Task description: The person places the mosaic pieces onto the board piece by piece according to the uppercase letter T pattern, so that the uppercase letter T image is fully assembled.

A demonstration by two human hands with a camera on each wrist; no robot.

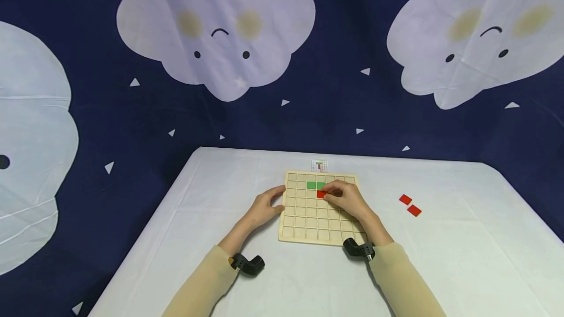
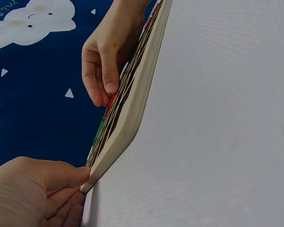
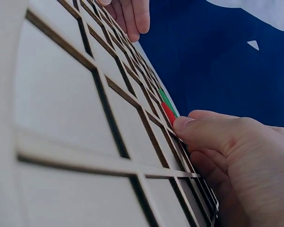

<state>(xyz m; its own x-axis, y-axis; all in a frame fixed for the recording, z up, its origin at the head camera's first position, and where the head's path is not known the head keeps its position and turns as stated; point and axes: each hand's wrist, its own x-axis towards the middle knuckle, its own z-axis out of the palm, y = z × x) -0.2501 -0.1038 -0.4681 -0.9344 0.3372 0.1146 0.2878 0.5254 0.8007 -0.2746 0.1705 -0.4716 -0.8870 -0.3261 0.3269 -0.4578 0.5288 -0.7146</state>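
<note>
At the left, the left hand (image 1: 263, 207) rests against the near-left side of the board (image 1: 299, 220), thumb and fingers set wide along the edge; I take it to be steadying. Next, two green tiles (image 1: 311, 185) lie side by side in a row near the board's far edge. Just beyond that edge is a small card (image 1: 319, 166). The red tile (image 1: 321, 194) sits directly below the right-hand green one, over a cell of the grid. The right hand (image 1: 350, 199) reaches in from its right with fingers narrowed to a pinch, seemingly holding the tile by that side. The step in hand looks like seating the red tile in its cell. The next move would call for squaring it to the grid lines, pressing it flat and letting go without nudging the green tiles. Farther right, two loose red tiles (image 1: 410, 205) lie close together on the counter (image 1: 454, 253), well apart from the board, within easy reach for more placing.

As for what is hard to make out: the left wrist view sees the board nearly edge-on, so whether the fingers go under its rim is unclear. The card's print is too small to read surely, though it seems to show green above red. The right hand covers cells beside the tiles, and whether the red tile lies fully down cannot be told.
</note>
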